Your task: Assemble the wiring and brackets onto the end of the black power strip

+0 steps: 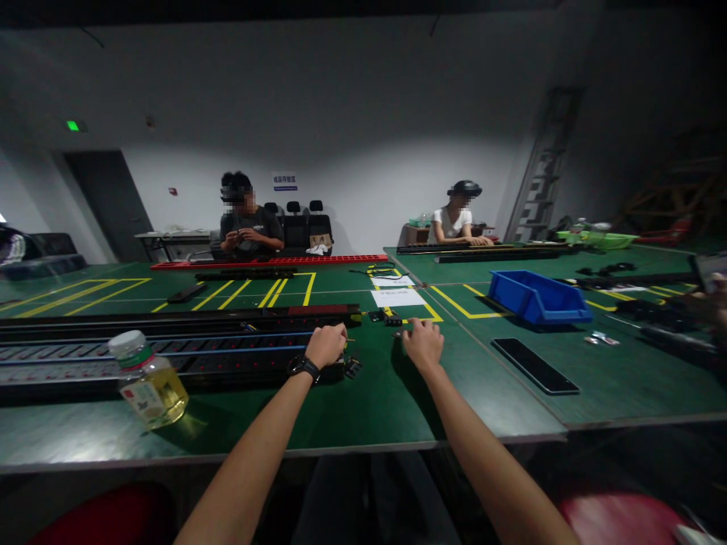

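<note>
Black watch [304, 368] on its wrist, your left hand [326, 345] curls at the right end of a long slotted assembly [244, 365]; its fingertips are hidden, so you cannot tell whether they grip anything. Your right hand [423, 344], fingers bent, hovers or rests just right of that end, a tiny dark piece [397, 334] by its fingertips; whether it is pinched or merely touched, you cannot tell. One small black block [353, 368] sits at the assembly's end, its shape blurred, and another dark block [392, 321] lies just beyond your right hand.

The assembly lies in front of you to the left, dark and straight-sided with rows of slots and red specks; the left edge of view cuts it off, and one clear plastic bottle [148, 382] of yellowish liquid hides part of it. Glossy green worktop [375, 416] spreads beneath, marked with yellow lines [482, 316]. Beyond your hands are two white sheets [398, 297], their print illegible. To your right lie one flat, black-faced phone [535, 366] and one blue open-fronted bin [537, 297], its floor hidden from you. Farther off stretches one red grid-like strip [335, 260]. Two people [250, 231] sit across from you; at the right edge, another person's hand [719, 295] is cut off.
</note>
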Motion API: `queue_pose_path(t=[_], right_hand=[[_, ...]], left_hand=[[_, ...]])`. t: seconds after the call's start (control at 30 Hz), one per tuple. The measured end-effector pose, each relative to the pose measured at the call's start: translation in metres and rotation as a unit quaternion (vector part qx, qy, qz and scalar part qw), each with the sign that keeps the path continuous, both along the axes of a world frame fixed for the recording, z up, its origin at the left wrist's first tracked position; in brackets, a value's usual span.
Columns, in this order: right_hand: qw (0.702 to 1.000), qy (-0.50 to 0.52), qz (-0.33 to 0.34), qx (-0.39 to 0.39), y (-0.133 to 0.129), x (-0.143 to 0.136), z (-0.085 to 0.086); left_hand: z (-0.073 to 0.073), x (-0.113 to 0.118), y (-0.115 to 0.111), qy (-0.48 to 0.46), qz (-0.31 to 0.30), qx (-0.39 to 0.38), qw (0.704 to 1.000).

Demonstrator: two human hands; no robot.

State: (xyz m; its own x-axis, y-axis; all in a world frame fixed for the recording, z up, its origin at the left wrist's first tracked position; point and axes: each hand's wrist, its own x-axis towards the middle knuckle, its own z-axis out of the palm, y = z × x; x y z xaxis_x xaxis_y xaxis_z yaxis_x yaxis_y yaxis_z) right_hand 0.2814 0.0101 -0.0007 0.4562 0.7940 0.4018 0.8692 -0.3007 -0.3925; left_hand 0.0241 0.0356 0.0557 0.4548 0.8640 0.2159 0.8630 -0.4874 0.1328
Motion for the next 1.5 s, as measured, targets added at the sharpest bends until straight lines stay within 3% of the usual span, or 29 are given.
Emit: queue_pose_path(t=[0.17,0.33,0.53,0.67,0.83,1.17,1.5], right_hand=[[0.997,0.005,0.065,-0.031,0.006,0.004,-0.009],[0.987,0.024,0.159,-0.015,0.014,0.004,-0.015],[0.952,0.071,0.297,0.022,0.02,-0.006,-0.022],[0.931,0.096,0.351,0.035,0.021,-0.011,-0.023],[0.93,0.109,0.35,0.036,0.022,-0.011,-0.026],[0.957,0.078,0.278,0.019,0.028,-0.006,-0.031],[0.963,0.045,0.267,0.007,0.025,-0.005,-0.032]], left_hand=[[0.001,0.0,-0.001,-0.002,0.0,0.002,1.0],[-0.001,0.0,0.0,-0.007,-0.003,0.007,1.0],[-0.003,0.0,0.001,-0.004,-0.002,0.011,1.0],[-0.003,0.0,0.001,-0.004,-0.002,0.012,1.0],[-0.003,0.0,0.001,-0.005,0.001,0.012,1.0],[-0.001,0.002,-0.001,-0.009,0.008,0.004,1.0],[-0.001,0.001,-0.002,-0.012,0.002,0.003,1.0]])
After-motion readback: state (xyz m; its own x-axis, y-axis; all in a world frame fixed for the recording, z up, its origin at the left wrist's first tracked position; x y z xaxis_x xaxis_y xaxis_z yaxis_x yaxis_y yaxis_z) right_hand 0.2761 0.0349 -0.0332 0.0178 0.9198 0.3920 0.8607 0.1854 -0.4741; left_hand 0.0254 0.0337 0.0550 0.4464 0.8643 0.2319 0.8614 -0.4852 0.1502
